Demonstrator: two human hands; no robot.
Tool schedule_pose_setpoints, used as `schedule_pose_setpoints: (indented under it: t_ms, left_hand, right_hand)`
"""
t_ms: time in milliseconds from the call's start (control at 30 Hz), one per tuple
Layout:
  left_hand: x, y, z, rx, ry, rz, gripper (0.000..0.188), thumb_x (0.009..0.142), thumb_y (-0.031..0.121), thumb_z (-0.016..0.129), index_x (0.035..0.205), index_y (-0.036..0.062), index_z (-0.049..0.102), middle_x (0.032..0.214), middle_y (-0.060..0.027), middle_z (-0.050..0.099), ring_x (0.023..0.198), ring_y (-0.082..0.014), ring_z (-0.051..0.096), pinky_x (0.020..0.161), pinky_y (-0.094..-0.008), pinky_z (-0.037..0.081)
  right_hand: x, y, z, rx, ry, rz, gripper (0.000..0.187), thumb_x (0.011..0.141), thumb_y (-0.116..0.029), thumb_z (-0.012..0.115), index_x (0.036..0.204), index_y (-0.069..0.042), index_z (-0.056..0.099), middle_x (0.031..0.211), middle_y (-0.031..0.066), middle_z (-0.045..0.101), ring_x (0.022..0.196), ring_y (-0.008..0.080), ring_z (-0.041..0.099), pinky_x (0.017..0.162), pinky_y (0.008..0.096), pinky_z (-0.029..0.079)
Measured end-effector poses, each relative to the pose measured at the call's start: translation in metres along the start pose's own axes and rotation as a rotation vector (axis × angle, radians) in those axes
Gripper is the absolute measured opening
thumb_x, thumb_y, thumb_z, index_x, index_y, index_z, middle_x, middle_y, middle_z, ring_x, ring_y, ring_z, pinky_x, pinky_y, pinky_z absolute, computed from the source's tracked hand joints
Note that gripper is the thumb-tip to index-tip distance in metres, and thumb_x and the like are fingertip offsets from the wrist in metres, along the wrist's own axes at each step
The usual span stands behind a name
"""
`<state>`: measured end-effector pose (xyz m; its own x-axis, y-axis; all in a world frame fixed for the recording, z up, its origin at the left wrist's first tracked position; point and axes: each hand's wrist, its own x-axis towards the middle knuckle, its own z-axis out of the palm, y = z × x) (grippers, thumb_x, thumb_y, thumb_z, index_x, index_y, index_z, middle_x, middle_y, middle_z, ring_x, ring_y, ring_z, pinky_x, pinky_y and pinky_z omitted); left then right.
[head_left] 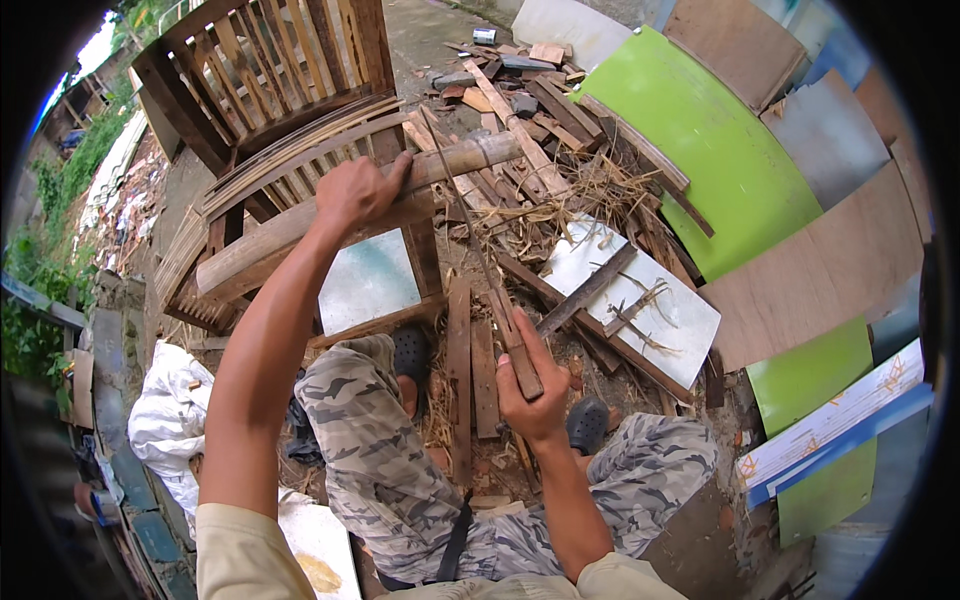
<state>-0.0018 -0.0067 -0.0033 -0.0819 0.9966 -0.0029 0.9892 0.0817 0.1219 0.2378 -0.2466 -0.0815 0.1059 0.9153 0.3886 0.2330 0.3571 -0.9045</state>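
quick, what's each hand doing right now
Left hand: closed over the bamboo pole.
Right hand: closed, holding a long wooden-handled blade.

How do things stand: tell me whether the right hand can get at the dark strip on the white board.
Probably yes: the near end of the dark strip lies close by with nothing seemingly between, though the right hand would first have to release the brown tool handle.
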Motion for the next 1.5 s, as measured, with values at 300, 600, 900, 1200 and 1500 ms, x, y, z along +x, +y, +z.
schedule_pose_setpoints:
  t_ms: [300,600,900,1200,1500]
  left_hand:
    - [-0.002,-0.003,0.001,-0.006,0.016,0.037,0.095,0.098,0.076,0.032,0.084,-0.0082,0.075,0.091,-0.0324,0.072,0.088,-0.0446,0.073,0.080,-0.0514,0.057]
    - [-0.002,-0.004,0.000,-0.010,0.012,0.031,0.090,0.101,0.073,0.031,0.065,-0.0015,0.068,0.073,-0.0248,0.070,0.070,-0.0367,0.071,0.063,-0.0486,0.055]
    - [-0.004,-0.001,-0.006,-0.024,-0.039,0.055,0.088,0.099,0.072,0.037,0.068,-0.0039,0.071,0.079,-0.0303,0.071,0.079,-0.0421,0.073,0.072,-0.0522,0.057]
    - [-0.019,-0.019,0.012,-0.011,0.298,0.337,0.096,0.089,0.083,0.046,0.107,-0.0090,0.067,0.077,-0.0264,0.071,0.079,-0.0420,0.073,0.075,-0.0500,0.057]
    - [-0.018,-0.020,0.002,0.077,0.154,0.215,0.091,0.085,0.081,0.054,0.094,-0.0084,0.069,0.079,-0.0268,0.071,0.080,-0.0413,0.073,0.075,-0.0487,0.057]
  right_hand:
    - [-0.020,-0.005,-0.004,-0.062,-0.009,0.005,0.058,0.087,-0.001,0.062,0.144,0.004,0.055,0.119,0.0221,0.073,0.077,0.0137,0.073,0.066,0.0267,0.056]
    - [0.048,-0.005,0.022,-0.074,0.003,-0.055,0.058,0.088,-0.001,0.062,0.145,0.002,0.055,0.112,0.0202,0.075,0.072,0.0144,0.071,0.065,0.0276,0.055]
    - [0.028,-0.003,0.024,-0.058,0.039,-0.044,0.059,0.088,-0.002,0.061,0.147,0.001,0.053,0.113,0.0184,0.075,0.073,0.0135,0.070,0.067,0.0265,0.055]
    - [0.066,-0.039,0.011,0.065,-0.025,0.137,0.055,0.091,0.003,0.059,0.146,0.000,0.055,0.124,0.0100,0.070,0.093,0.0094,0.062,0.083,0.0248,0.051]
    - [0.047,0.017,0.021,0.027,-0.044,-0.035,0.057,0.091,-0.004,0.061,0.148,-0.001,0.054,0.109,0.0172,0.076,0.084,0.0134,0.071,0.075,0.0283,0.055]
